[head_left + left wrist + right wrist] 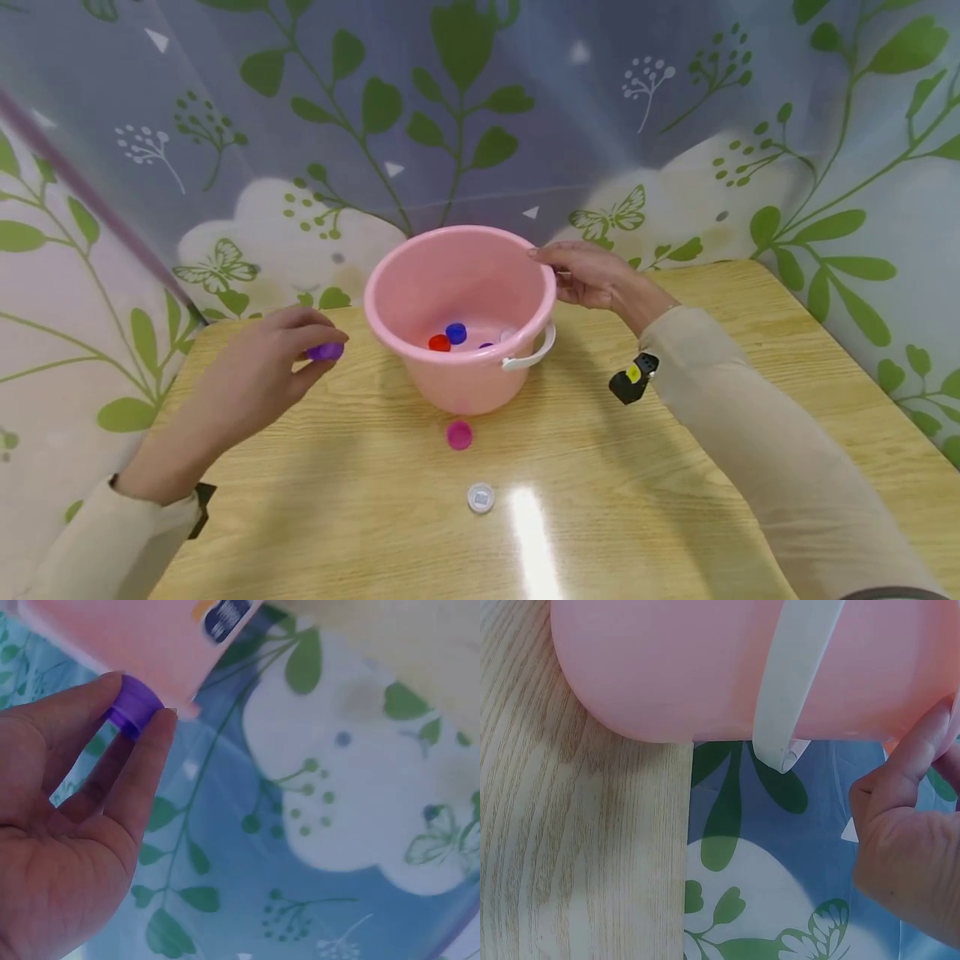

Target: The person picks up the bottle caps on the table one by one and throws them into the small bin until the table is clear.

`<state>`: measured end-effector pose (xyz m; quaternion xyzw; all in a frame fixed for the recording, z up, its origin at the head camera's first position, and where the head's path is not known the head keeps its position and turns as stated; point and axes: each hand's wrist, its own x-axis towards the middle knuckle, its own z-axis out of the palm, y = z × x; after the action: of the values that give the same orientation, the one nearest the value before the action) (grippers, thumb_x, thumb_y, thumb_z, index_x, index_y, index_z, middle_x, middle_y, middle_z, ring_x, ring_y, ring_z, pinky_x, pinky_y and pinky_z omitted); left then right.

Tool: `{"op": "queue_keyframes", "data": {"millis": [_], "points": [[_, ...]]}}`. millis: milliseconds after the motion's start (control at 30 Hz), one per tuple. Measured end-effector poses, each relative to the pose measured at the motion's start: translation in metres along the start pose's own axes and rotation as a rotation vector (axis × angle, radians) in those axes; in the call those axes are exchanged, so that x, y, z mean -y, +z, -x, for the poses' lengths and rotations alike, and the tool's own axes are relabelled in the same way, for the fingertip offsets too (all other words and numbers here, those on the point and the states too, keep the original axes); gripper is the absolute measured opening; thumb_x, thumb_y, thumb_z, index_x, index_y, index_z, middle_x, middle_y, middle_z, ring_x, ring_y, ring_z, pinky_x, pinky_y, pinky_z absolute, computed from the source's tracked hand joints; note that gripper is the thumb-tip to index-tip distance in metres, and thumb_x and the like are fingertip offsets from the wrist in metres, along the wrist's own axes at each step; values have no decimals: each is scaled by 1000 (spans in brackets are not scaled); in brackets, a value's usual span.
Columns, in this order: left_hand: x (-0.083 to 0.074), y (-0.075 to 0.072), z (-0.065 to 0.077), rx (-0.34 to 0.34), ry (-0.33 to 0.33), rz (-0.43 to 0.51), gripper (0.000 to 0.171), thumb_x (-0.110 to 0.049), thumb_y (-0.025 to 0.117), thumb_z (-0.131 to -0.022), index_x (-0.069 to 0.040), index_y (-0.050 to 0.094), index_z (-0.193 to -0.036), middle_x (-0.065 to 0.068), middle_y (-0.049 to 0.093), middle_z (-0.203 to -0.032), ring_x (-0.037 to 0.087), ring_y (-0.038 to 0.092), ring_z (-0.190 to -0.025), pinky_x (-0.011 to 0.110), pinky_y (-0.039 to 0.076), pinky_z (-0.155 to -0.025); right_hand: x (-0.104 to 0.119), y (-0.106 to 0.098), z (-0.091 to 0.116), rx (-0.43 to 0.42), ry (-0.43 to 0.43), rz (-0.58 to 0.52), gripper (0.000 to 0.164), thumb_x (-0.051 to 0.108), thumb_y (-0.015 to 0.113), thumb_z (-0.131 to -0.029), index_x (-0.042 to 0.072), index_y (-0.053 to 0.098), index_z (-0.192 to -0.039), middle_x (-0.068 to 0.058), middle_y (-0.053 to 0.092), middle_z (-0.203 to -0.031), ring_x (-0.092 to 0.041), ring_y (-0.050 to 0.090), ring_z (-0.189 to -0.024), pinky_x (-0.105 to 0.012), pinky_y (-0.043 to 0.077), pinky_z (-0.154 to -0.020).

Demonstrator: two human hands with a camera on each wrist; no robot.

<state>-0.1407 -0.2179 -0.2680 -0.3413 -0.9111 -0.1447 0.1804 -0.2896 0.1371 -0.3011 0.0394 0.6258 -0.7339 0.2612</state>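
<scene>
My left hand (258,367) pinches a purple bottle cap (327,352) between thumb and fingertips, to the left of a pink bucket (461,385). The left wrist view shows the purple cap (136,705) at the fingertips, overlapping the bucket's side. On the bucket's right, my right hand (592,275) grips the rim, thumb at the top edge. Inside the bucket lie a red cap (439,342), a blue cap (456,333) and other small pieces partly hidden by the near rim. The bucket's white handle (787,682) hangs down its side.
On the wooden table (637,492), a magenta cap (460,435) lies just in front of the bucket, and a white round cap (481,497) lies nearer to me. Leaf-patterned cloth (465,125) stands behind and at both sides of the table.
</scene>
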Motion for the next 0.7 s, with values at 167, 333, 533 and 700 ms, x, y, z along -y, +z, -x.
{"op": "queue_keyframes", "data": {"millis": [167, 333, 533, 700], "points": [[-5, -11, -26, -60, 35, 17, 22, 6, 75, -77, -2, 72, -98, 8, 61, -96, 21, 62, -83, 38, 56, -70, 0, 0, 1, -6, -6, -3, 22, 19, 62, -95, 1, 57, -106, -4, 56, -77, -10, 56, -59, -18, 53, -53], [-18, -6, -56, -35, 6, 53, 20, 2, 73, -82, -3, 72, -101, 8, 61, -100, 22, 60, -88, 39, 55, -76, -1, 1, 2, -9, -12, -2, 20, 18, 62, -95, 1, 58, -104, -4, 55, -76, -10, 55, -60, -18, 53, -53], [-35, 13, -88, 28, 10, 96, 18, -2, 72, -85, -4, 71, -103, 9, 61, -101, 23, 57, -91, 37, 52, -82, -2, 1, 2, -17, -13, 0, 20, 19, 62, -95, 1, 58, -104, -4, 56, -78, -11, 56, -61, -19, 54, -54], [-45, 32, -107, 24, 83, 105, 12, -3, 69, -86, -4, 71, -98, 8, 63, -95, 22, 55, -91, 34, 48, -85, -1, 0, 2, -16, -16, 1, 21, 19, 62, -95, 1, 58, -105, -4, 56, -77, -11, 56, -62, -19, 54, -55]]}}
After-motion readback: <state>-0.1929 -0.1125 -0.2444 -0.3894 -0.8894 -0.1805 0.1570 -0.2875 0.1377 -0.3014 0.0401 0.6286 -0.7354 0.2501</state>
